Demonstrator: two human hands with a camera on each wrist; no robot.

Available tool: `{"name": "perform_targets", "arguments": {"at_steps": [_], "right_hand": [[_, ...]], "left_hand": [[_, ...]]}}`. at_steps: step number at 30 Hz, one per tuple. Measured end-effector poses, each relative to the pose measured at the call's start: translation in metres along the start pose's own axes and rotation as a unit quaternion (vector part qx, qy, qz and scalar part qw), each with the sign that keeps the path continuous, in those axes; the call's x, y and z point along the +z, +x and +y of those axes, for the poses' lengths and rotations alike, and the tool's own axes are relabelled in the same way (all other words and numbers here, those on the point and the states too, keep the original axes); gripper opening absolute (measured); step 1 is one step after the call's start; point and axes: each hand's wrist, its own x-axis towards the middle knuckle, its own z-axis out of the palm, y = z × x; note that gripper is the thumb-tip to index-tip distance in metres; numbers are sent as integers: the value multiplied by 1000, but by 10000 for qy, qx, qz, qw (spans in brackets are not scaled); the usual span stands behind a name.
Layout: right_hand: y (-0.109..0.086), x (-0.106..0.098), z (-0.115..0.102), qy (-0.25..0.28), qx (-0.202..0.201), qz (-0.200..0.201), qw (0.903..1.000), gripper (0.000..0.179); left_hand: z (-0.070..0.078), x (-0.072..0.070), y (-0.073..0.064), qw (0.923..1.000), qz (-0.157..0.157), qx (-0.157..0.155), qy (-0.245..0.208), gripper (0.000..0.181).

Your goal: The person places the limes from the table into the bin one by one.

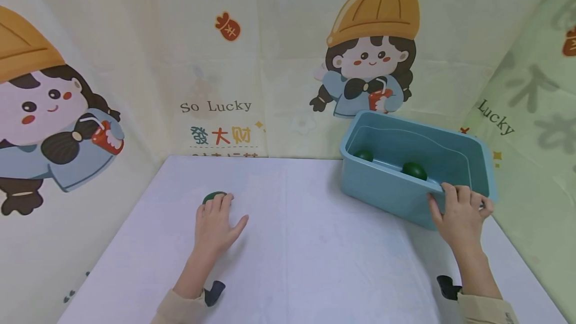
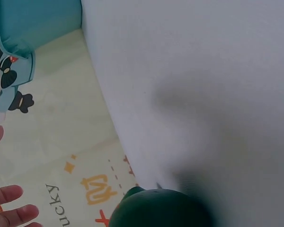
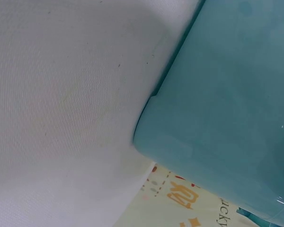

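Note:
My left hand [image 1: 213, 226] reaches over a dark green, smooth, rounded object [image 1: 214, 196] on the left of the table, its fingers spread and thumb held out. In the left wrist view the green object [image 2: 162, 209] shows at the bottom, with a small nub at one end, and the visible fingertips [image 2: 20, 215] stand apart from it. At the right, my right hand [image 1: 462, 219] grips the near rim of a blue plastic bin [image 1: 387, 184], thumb outside it. Two similar dark green objects lie inside: one [image 1: 414, 170] mid-floor, one [image 1: 363, 155] by the left end.
A white-covered table [image 1: 315, 264] stretches between the hands. Behind it hangs a cream cloth [image 1: 288, 64] printed with cartoon figures and lettering. The bin stands at the table's back right, near the cloth on that side.

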Motion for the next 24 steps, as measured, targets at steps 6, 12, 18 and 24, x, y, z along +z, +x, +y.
{"name": "perform_targets", "arguments": {"at_steps": [6, 12, 18, 24], "right_hand": [[-1, 0, 1, 32, -71, 62, 10000, 42], [0, 0, 1, 41, -108, 120, 9999, 41], [0, 0, 2, 28, -114, 124, 9999, 42], [0, 1, 2, 13, -90, 96, 9999, 41]], "left_hand": [[-6, 0, -7, 9998, -39, -203, 58, 57], [-14, 1, -16, 9993, -69, -321, 182, 60], [-18, 0, -21, 9980, -167, -537, 291, 63], [-21, 0, -26, 9961, -314, -702, 423, 65]]}}
